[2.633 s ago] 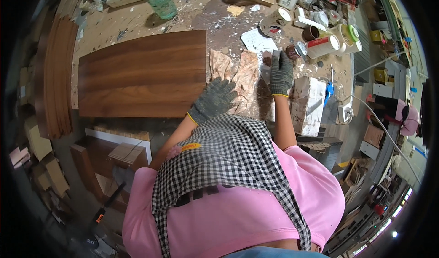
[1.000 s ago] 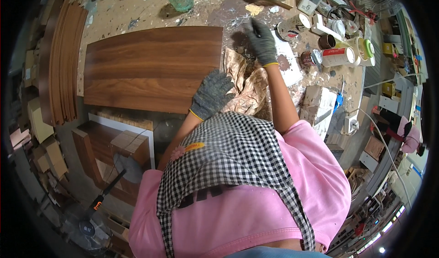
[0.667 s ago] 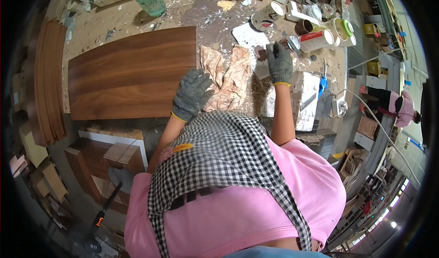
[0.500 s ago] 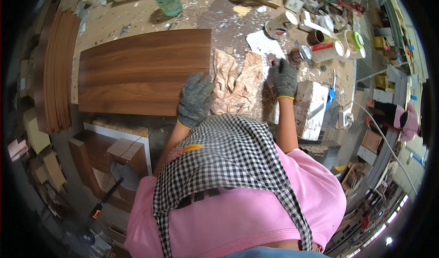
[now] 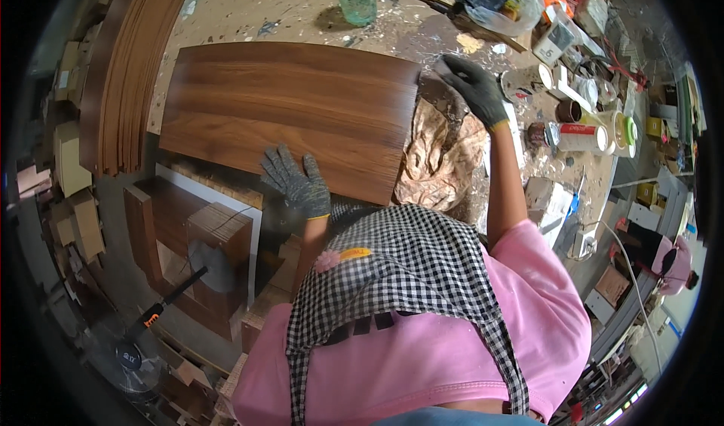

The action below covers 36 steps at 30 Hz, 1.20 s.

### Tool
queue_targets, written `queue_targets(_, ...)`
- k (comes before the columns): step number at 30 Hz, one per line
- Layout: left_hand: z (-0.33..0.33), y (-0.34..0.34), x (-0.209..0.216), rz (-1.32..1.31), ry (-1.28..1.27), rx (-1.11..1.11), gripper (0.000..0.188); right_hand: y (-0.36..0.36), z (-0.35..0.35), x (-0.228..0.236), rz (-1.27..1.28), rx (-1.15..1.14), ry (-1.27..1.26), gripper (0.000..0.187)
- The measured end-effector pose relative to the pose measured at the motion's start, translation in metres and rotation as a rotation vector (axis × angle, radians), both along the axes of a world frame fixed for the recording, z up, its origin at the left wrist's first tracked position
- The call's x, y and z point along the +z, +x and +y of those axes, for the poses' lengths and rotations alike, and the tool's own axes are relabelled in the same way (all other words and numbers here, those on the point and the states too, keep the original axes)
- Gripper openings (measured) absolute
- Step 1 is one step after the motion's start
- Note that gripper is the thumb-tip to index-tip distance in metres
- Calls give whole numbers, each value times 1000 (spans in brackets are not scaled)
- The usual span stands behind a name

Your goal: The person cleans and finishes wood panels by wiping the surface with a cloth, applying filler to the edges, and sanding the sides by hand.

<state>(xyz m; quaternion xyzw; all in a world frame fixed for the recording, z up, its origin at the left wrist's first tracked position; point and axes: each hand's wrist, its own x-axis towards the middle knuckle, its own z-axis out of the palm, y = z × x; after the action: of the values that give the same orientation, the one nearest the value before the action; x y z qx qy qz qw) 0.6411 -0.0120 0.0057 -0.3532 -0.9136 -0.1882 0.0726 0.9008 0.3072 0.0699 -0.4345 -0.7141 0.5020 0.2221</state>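
Clearly, one wood panel takes up much of the bench, lying flat along its near edge and reaching toward its left corner. The panel is a long, smooth rectangle in warm brown, with darker and lighter bands of grain running lengthwise and a soft sheen toward its left end (its long edges look bowed, as lines do through this lens). Two hands are there, each in a dark grey knitted glove with a yellow cuff. The left hand has its fingers spread, their tips over the panel's near edge. The right hand is just beyond the panel's far right corner, its fingers bent together; whether they pinch something dark or nothing, I cannot tell. One crumpled, stained cloth lies just beside the panel's right end, by the bench's near edge. One green bottle stands by the far edge. Toward the right edge sit one white tub with a red band, one jar with a green lid and one small dark can. Beside the left edge is one stack of brown boards, packed too tightly to count.
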Motion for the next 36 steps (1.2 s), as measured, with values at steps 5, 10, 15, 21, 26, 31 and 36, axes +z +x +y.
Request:
queue_targets(5,1,-2,1,19,36,-15,57,-131,55,-41,-150,384,495,36)
queue_targets(10,4,1,13,-45,100,-32,52,-212,56,-50,-256,514,569,32)
queue_targets(15,2,0,12,-77,98,-16,51,-229,54,-47,-154,518,635,26)
queue_targets(21,3,2,13,-58,87,-17,50,-167,72,-57,-155,500,651,25)
queue_targets(26,-1,3,15,-33,81,-21,49,-113,86,-50,-252,534,630,27)
queue_targets(31,3,-2,15,-40,86,-40,49,-145,79,-46,-190,456,658,29)
queue_targets(36,-1,-3,7,-4,33,-26,52,-166,76,-40,-191,571,649,27)
